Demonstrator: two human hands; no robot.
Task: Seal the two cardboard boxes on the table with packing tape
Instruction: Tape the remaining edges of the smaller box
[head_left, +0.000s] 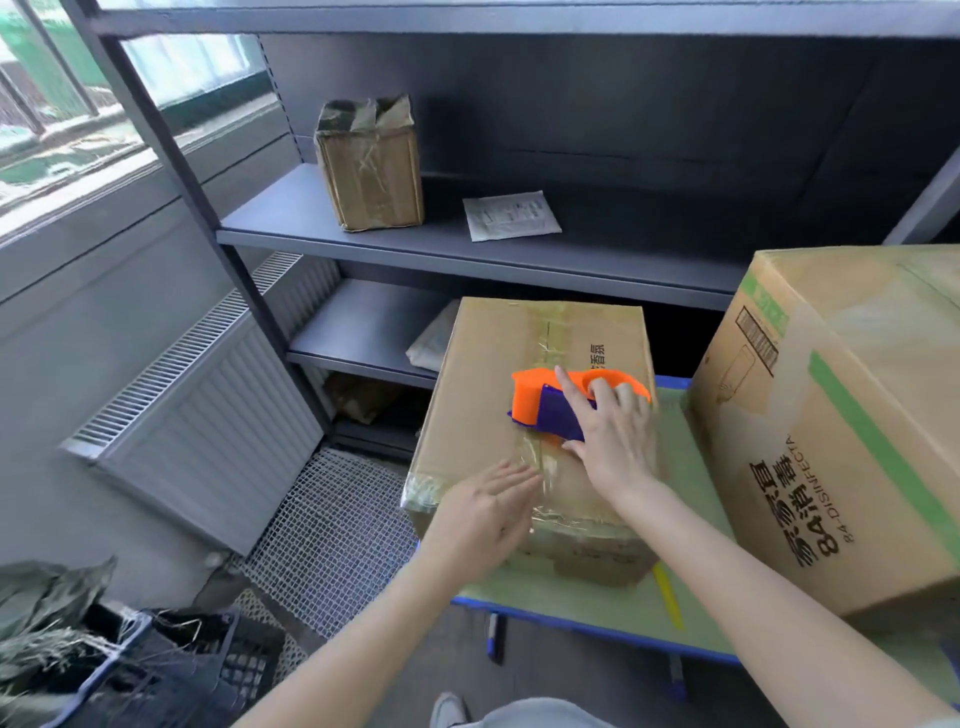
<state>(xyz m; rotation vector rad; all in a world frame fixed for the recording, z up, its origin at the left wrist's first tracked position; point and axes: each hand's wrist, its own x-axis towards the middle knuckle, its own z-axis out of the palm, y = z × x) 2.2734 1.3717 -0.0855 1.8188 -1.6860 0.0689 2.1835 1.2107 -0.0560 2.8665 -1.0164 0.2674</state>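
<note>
A smaller cardboard box (488, 374) lies on the green table (571, 597), with clear tape along its top seam and over its near edge. On its top sits an orange and purple tape dispenser (540, 405). My right hand (608, 436) grips the dispenser, index finger stretched along it. My left hand (483, 514) lies flat with straight fingers on the taped near edge of this box. A larger cardboard box (841, 436) with green stripes and black print stands to the right on the same table.
A dark metal shelf unit (467, 244) stands behind the table, holding a worn small carton (371, 166) and a paper sheet (511, 215). A radiator (208, 415) and wire mesh floor (332, 535) are at left. A dark crate (156, 670) sits at bottom left.
</note>
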